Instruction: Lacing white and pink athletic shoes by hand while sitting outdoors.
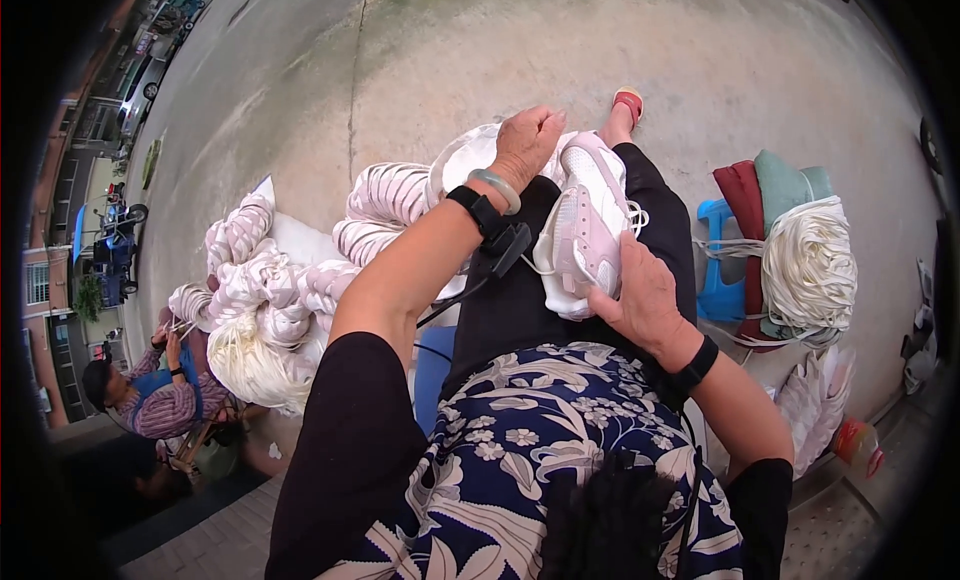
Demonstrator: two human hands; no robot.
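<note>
Between left hand (530, 145) and right hand (645, 292) lies one pink-and-white shoe upper (586, 215).

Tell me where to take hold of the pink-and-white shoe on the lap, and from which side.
Probably grip the shoe at its near end, coming from the right, where the right hand touches it. It lies lengthwise away from the body, so that end is closest; the white lace loop sticks out farther up that side, so avoid it.

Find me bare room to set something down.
Grey concrete floor lies bare ahead, beyond the white-and-pink laced shoe, and between the red sandal and blue plastic stool. Crowded: left, bundled pale-pink shoe parts; right, red and green cloth and a cream cord bundle.
</note>
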